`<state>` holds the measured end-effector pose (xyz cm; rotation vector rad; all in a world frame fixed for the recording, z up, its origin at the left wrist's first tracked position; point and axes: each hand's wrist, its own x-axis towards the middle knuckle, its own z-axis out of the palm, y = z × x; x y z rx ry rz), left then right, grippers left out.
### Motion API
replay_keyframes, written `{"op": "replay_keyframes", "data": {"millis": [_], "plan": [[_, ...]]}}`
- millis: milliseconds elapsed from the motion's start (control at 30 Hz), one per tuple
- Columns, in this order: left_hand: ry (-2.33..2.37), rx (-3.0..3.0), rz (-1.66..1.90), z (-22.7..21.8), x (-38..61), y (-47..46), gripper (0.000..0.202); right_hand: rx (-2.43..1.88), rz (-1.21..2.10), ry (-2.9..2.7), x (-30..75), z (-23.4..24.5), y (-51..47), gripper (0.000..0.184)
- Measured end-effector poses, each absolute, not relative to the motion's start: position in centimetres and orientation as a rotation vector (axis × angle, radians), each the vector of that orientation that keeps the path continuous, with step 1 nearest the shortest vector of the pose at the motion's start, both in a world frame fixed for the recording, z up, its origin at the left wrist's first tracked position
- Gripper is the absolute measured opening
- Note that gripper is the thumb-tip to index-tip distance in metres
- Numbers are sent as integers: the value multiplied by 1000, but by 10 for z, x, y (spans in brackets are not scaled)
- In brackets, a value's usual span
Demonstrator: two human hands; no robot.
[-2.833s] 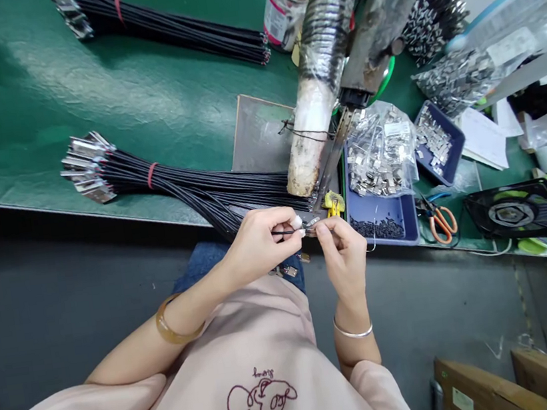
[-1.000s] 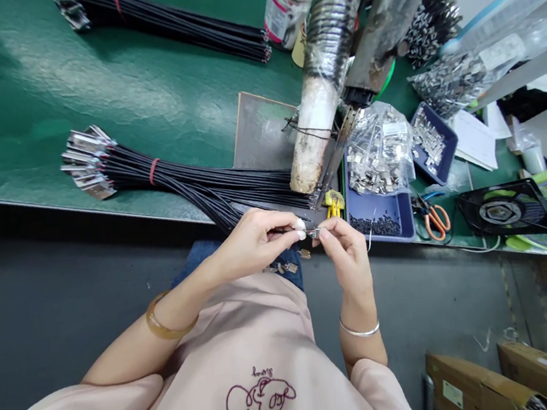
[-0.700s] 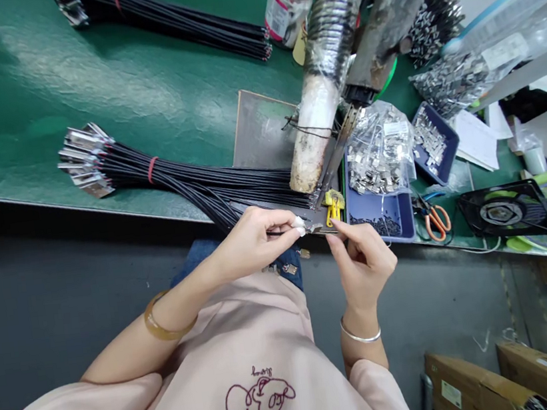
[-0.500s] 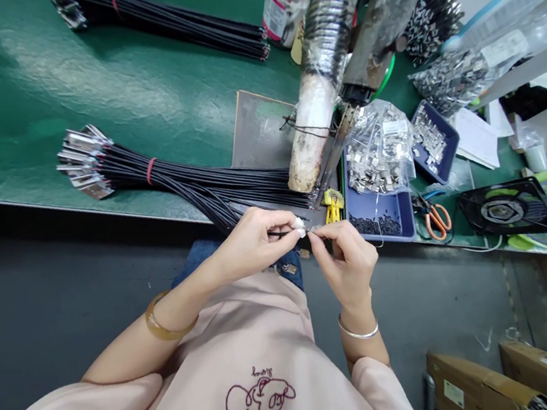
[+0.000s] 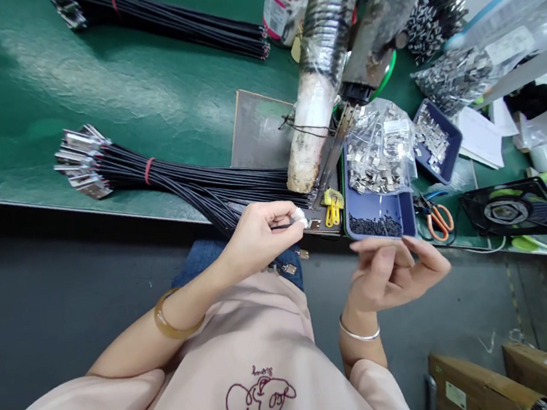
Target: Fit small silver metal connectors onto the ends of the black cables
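My left hand [image 5: 261,237] is closed on the end of a black cable [image 5: 282,226], and white covering shows on a fingertip. That cable hangs off the banded cable bundle [image 5: 199,174], whose flat metal connectors [image 5: 84,163] fan out at the left. My right hand [image 5: 393,271] hovers in front of the table edge, its fingers apart and nothing visible in them. Closest to it is the blue tray [image 5: 406,214], which holds small black tube pieces [image 5: 374,225] and a clear bag of metal connector parts [image 5: 380,150].
A flexible duct [image 5: 314,112] and a worn metal arm [image 5: 360,62] reach down over the bench. Yellow snips [image 5: 333,209] lie left of the tray. Orange-handled scissors [image 5: 440,222] and a black fan [image 5: 510,209] sit to the right. Another cable bundle [image 5: 179,26] lies farther back.
My right hand has drawn away from the cable end, moving right and toward me, and its fingers have spread. My left hand stays at nearly the same spot with the cable.
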<state>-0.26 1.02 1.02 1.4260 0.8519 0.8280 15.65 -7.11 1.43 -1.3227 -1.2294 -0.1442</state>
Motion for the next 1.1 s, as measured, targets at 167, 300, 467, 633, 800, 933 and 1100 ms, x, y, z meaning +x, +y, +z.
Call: {"op": "replay_keyframes", "data": {"millis": [167, 300, 467, 633, 800, 933, 1100], "plan": [[871, 1404, 836, 12, 1, 12, 18, -1488, 59, -1434, 157, 8, -68, 12], [870, 1415, 839, 12, 3, 14, 16, -1472, 339, -1454, 157, 2, -62, 6], [895, 1414, 831, 11, 5, 14, 15, -1484, 463, -1364, 157, 0, -56, 3], [922, 1395, 826, 11, 7, 14, 16, -1465, 480, -1344, 157, 3, -54, 3], [935, 1376, 840, 13, 6, 15, 17, -1443, 425, -1392, 157, 5, -51, 8], [929, 1361, 813, 14, 6, 14, 18, -1410, 320, -1489, 158, 5, -50, 17], [942, 1391, 767, 14, 7, 13, 18, -1407, 270, -1553, 160, 3, -53, 21]]}}
